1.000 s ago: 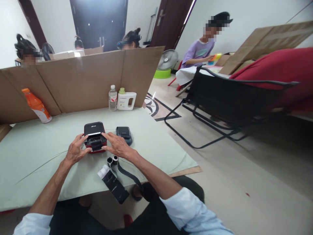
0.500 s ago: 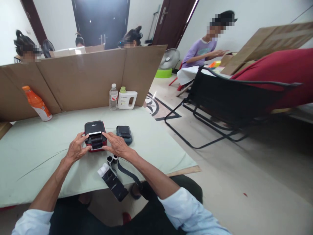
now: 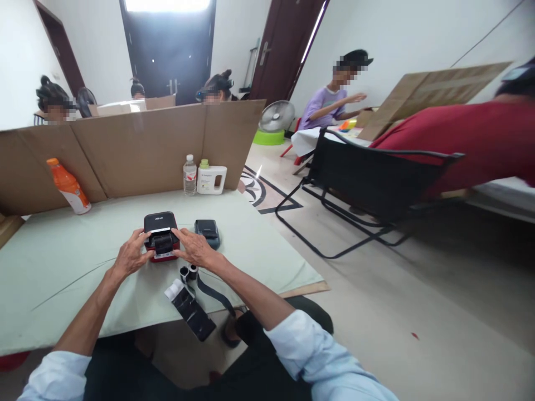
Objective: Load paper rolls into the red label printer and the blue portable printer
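A small black and red label printer (image 3: 160, 220) stands on the cloth-covered table in front of me, a dark glossy strip (image 3: 163, 243) lying across its front opening. My left hand (image 3: 132, 254) grips the printer's left side, thumb low and fingertips near the top front edge. On the opposite side my right hand (image 3: 193, 247) holds it the same way. Just beyond the right hand sits a smaller dark device (image 3: 207, 228). Nearer to me are small label rolls (image 3: 188, 272), with a black strip (image 3: 194, 315) hanging over the table's front edge.
An orange bottle (image 3: 69, 186), a clear water bottle (image 3: 189, 176) and a white jug (image 3: 211, 179) stand along a cardboard partition (image 3: 137, 150). To the right are a black folding chair (image 3: 368, 189), a floor fan (image 3: 276, 117) and several people at other tables.
The camera view has shifted slightly, so the room sits lower and farther left. Both hands keep their places on the printer. At right, another person's head has come into view.
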Tool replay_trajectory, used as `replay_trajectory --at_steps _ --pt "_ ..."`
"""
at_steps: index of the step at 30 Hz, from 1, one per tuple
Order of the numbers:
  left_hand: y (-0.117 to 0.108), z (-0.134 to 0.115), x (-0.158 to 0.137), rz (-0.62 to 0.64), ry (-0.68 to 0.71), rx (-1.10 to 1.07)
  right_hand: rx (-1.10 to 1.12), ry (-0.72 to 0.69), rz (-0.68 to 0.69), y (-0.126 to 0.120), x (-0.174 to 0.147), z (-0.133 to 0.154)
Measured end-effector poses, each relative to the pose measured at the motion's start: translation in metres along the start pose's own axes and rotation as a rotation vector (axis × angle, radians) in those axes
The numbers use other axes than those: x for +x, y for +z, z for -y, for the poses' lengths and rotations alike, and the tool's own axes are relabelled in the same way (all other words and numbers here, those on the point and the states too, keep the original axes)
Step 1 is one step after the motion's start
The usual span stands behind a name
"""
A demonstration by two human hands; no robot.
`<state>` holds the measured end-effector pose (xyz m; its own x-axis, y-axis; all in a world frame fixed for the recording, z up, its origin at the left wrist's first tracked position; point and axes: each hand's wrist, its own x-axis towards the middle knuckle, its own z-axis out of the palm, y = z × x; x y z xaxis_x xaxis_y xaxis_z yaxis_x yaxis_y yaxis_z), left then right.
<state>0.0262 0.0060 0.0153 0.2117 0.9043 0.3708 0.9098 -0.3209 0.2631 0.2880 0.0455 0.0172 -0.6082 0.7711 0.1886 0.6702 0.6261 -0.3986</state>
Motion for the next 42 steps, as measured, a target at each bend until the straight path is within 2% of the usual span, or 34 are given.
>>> replay_trajectory --at_steps 10,18,23,31,42 --pt "-0.001 0.000 0.000 -0.040 0.027 -0.025 0.027 0.010 -0.007 0.002 0.002 -0.004" --pt "-0.001 -0.004 0.000 0.010 -0.031 0.021 0.067 0.017 -0.027 0.015 0.000 -0.011" --pt "-0.003 -0.005 -0.001 0.028 -0.012 0.036 0.057 0.020 -0.026 0.014 -0.001 -0.008" --pt "0.012 0.002 -0.005 0.012 -0.014 -0.016 0.308 0.024 -0.062 0.018 -0.001 -0.012" --pt "0.016 -0.007 -0.009 -0.006 -0.111 0.015 0.359 -0.027 -0.087 0.030 0.012 -0.020"
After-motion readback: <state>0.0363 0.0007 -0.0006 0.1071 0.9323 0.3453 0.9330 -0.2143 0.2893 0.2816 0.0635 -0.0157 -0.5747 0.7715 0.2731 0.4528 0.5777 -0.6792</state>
